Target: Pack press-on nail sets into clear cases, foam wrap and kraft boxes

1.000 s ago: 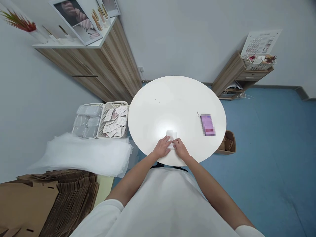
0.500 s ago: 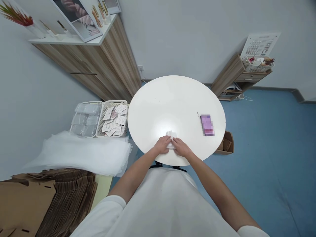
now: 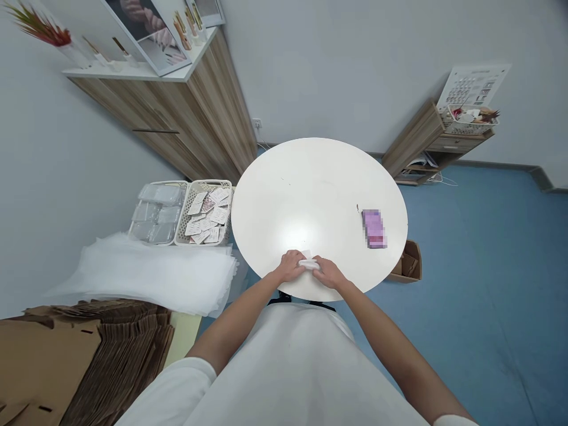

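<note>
Head view: locate the small white piece (image 3: 309, 264) over the near part of the oval table (image 3: 319, 171), between left hand (image 3: 290, 267) and right hand (image 3: 329, 273). Note the grip: left fingers curled inward with the thumb at the left end of the piece, right fingers and thumb likewise at the right end, both apparently pinching. Cannot tell the exact contact under the fingers, nor the clearance from the tabletop. Observe also a pale flap (image 3: 307, 254), possibly part of the piece, just beyond it toward the table's far edge. For good control in the apparent folding, apply light, equal pressure at both ends; avoid bunching one end ahead of the other. Align the long side with the table's near edge before pressing any crease. Judge the material thin and soft, hence likely to spring open or skew under uneven force; secure with the thumbs before shifting the fingers. Work low over the table for support. Avoid contact with the purple item (image 3: 374, 228), pixelated, near the table's right edge, and with the translucent sheets (image 3: 155, 275) and card basket (image 3: 210, 182), both beyond the table's left edge.
</note>
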Available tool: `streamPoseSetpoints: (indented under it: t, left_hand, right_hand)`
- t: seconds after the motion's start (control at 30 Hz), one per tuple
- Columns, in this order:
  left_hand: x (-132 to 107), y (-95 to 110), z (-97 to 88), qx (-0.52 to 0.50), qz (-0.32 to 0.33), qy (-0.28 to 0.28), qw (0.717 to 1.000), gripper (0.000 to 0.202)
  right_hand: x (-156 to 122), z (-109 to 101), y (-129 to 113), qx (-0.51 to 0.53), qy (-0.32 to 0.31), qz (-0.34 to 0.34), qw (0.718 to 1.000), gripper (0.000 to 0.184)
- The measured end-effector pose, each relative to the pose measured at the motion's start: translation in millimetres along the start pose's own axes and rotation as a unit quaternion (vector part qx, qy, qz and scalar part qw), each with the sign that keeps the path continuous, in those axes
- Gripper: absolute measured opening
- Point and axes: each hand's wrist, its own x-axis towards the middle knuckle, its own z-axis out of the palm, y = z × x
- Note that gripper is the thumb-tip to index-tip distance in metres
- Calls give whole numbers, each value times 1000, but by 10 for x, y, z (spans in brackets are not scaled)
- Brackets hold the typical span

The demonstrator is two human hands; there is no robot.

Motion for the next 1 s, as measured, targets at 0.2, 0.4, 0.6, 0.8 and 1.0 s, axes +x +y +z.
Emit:
streamPoseSetpoints:
  t: [0.2, 0.4, 0.6, 0.8, 1.0]
  left_hand:
    - [99, -67, 65, -122, -104, 39, 986, 25]
    - [135, -107, 210, -136, -172, 110, 969, 34]
    - [190, -77, 218, -135, -235, 115, 956, 28]
    - [120, -68, 126, -135, -256, 128, 948, 26]
    - [82, -40, 145, -134, -326, 129, 927, 37]
  right_hand:
    - [259, 18, 107, 60, 67, 94, 991, 26]
    - [378, 123, 188, 66, 167, 159, 971, 35]
    - [255, 112, 215, 98, 227, 164, 955, 43]
    - [-83, 34, 278, 237, 136, 226, 935, 38]
    - [-97, 43, 258, 404, 86, 245, 877, 32]
